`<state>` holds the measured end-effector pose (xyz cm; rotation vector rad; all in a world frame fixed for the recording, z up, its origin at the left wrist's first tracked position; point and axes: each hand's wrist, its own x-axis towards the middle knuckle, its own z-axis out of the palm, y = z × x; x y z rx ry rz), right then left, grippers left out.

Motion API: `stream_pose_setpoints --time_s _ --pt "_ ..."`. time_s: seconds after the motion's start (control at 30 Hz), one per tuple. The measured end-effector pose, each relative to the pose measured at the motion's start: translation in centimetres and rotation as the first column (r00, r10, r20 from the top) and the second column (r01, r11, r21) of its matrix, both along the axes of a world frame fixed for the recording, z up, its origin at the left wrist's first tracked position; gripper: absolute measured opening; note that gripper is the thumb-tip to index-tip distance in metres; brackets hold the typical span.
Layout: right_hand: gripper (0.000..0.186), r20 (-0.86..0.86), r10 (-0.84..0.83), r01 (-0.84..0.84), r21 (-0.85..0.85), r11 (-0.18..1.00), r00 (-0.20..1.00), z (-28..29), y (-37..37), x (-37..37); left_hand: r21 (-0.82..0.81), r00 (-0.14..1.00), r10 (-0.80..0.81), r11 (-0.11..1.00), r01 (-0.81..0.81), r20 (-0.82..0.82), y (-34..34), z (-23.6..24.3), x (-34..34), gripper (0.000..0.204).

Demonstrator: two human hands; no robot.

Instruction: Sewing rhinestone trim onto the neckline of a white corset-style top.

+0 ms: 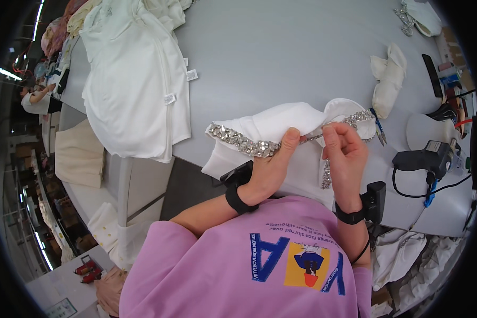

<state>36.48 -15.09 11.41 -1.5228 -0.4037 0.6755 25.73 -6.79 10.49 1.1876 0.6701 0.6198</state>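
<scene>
A white garment [289, 119] lies at the table's near edge, with a rhinestone trim [238, 140] running along its border. My left hand [270, 172] is closed on the garment at the trim, its thumb pressing on top. To the right, my right hand [347, 156] is raised over the cloth with thumb and forefinger pinched together; whatever they hold is too small to make out. More of the rhinestone trim shows beyond and below my right fingers. Blue-handled thread snips [379, 127] lie just right of the garment.
White garments [132, 90] with labels are piled at the left of the grey table [281, 53]. A rolled white cloth [389, 82] lies at the far right. Nearer stands a black corded hand tool [424, 159]. Fabric [400, 254] hangs below the right edge. Another person [37, 100] is far left.
</scene>
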Motion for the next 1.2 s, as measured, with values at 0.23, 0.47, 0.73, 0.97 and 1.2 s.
stream_pose_setpoints --time_s 0.23,0.47,0.73,0.97,1.2 --pt "0.020 -0.407 0.162 -0.135 0.095 0.986 0.899 -0.1 1.4 -1.1 -0.116 0.999 0.025 0.993 -0.028 -0.032 -0.5 -0.6 -1.3 0.023" --pt "0.021 -0.470 0.198 -0.157 0.124 0.980 0.860 -0.2 1.3 -1.3 -0.227 0.998 0.058 0.972 -0.052 0.018 -0.1 -1.3 -2.0 0.022" --pt "0.021 -0.450 0.178 -0.133 0.130 0.983 0.875 -0.3 1.0 -1.4 -0.102 0.990 0.058 0.992 -0.071 -0.127 -0.7 -0.8 -1.2 0.023" --pt "0.022 -0.487 0.194 -0.143 0.139 0.980 0.852 -0.4 1.0 -1.4 -0.180 0.984 0.049 0.983 -0.018 0.172 -0.6 -2.4 -2.2 0.020" --pt "0.022 -0.463 0.197 -0.150 0.138 0.979 0.864 -0.6 0.9 -1.4 -0.194 0.995 0.101 0.976 -0.095 0.021 -0.7 -1.9 -2.0 0.022"
